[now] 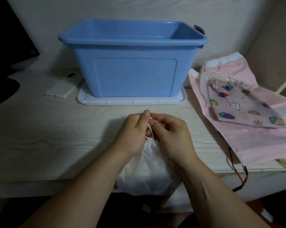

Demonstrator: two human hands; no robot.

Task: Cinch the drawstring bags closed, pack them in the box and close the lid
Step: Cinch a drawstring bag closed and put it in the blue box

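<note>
While both hands work the cord (149, 127) at the neck of the white bag (147, 171), nothing is packed yet: what shows of the box (132, 63) interior is bare, though the near part of the floor is hidden by the front wall.

Hands: left hand (134, 130) and right hand (172, 134) are each pinched on the cord just above the bag's gathered neck. Neck looks mostly drawn in; can't tell if it's fully tight or knotted.

Bag location: near table (40, 129) edge, centre, with its bottom overhanging the edge toward the person.

Left to do, as I read it:
- finish this cinch
- printed bag (244, 102) at right, neck looks gathered, lying on a flat pink bag (254, 142) that still looks open/flat
- all bags into box
- lid (132, 101) is under the box, so box must come off it before closing

Room:
- open tabletop between hands and lid, clear lift path straight ahead into the box
- phone (61, 89) just left of the lid, touching or nearly
- pink bag overhangs the table's right-front edge, red cord (237, 173) dangling off; snag/slide risk
- box rim is high, bags need lifting over it
</note>
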